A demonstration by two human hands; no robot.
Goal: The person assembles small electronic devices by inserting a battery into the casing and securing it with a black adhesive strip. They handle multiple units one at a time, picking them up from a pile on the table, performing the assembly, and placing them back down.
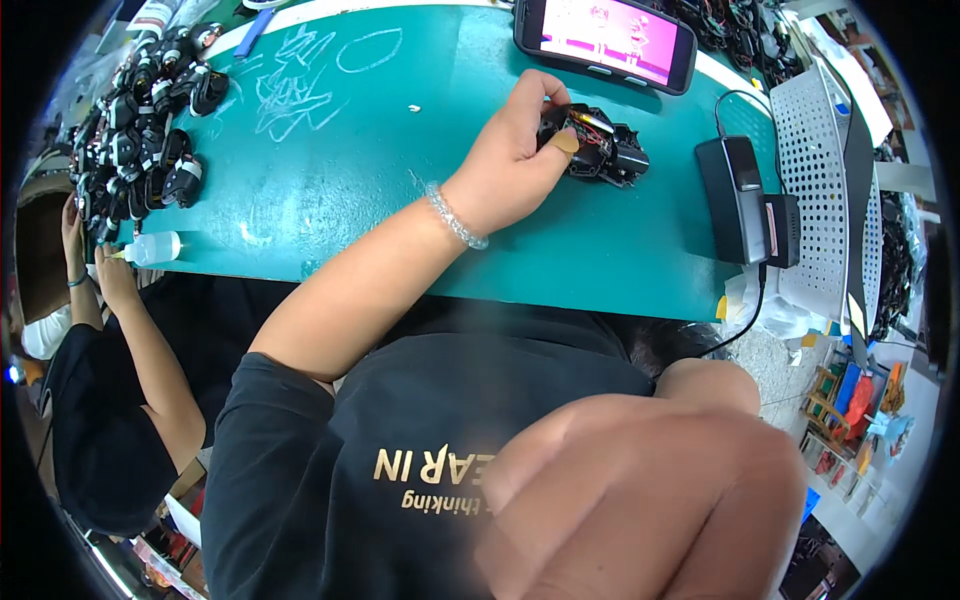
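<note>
My left hand [515, 160] reaches over the green tabletop and grips a small black plastic assembly [605, 148]. Its thumb lies on the near side and its fingers curl round the far left side. Exposed thin wires and a pale yellow strip show in the assembly's open top; its left end is partly hidden by the hand. My right hand [650, 490] is raised very close to the camera, large and blurred, over my dark shirt. Mostly its back shows; its fingers are hard to make out, as is anything it holds.
A phone [605, 42] with a pink screen lies beyond the assembly. On the right are a black charger-like box [735, 200] with cables and a white perforated basket [815, 190]. A heap of black parts [140, 130] sits left, near a co-worker's hands and a clear bottle [155, 248].
</note>
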